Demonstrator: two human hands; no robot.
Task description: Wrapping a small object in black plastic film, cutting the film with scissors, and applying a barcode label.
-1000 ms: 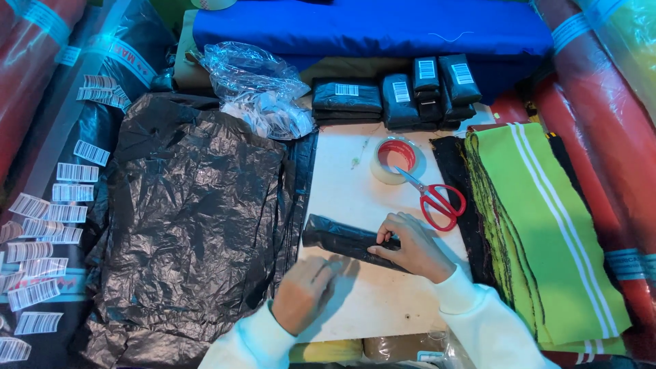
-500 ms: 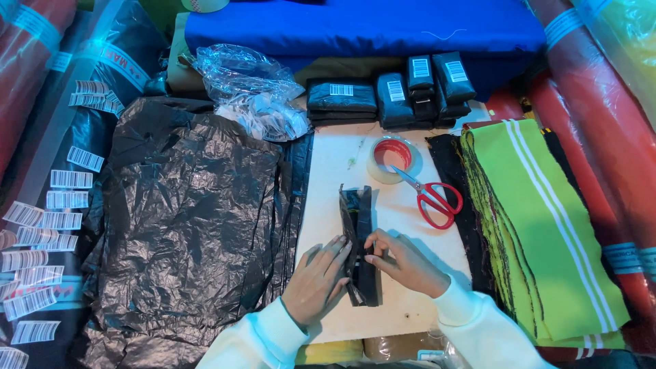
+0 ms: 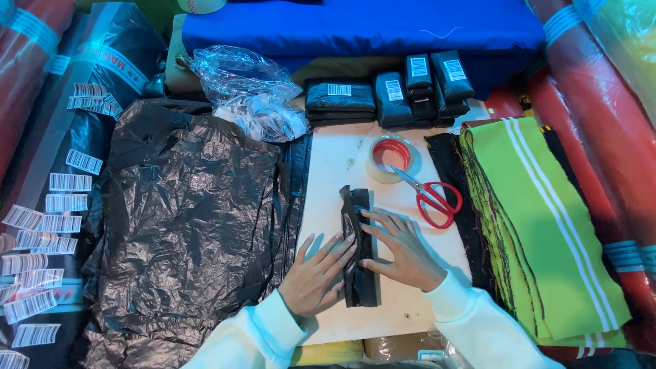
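Black plastic wraps a narrow packet that lies lengthwise, 12 to 6 o'clock, on the white tabletop near its front edge.

Hand pose:
- Left hand: flat, palm down, fingers spread and pointing toward 1 o'clock. Fingertips press the packet's left long edge. Not clamped on anything.
- Right hand: flat, palm down, fingers spread and pointing toward 10 o'clock. Fingertips rest on the packet's top face and right edge. Not clamped on anything.
- Both sleeves are white and enter from 6 o'clock.

Edges and open room:
- At 9 o'clock of the packet, a stack of black bags overlaps the tabletop's left edge, just beside the left hand.
- At 1 o'clock, a tape roll lies with red scissors touching it; the scissor handles sit near the right hand's fingers.
- At 3 o'clock, a pile of green striped cloth covers the tabletop's right edge, near the right forearm.
- At 12 o'clock, finished black packets line the far edge, well apart from the hands.
- Bare tabletop shows between the packet's far end and the finished packets, and in a narrow strip at 6 o'clock.
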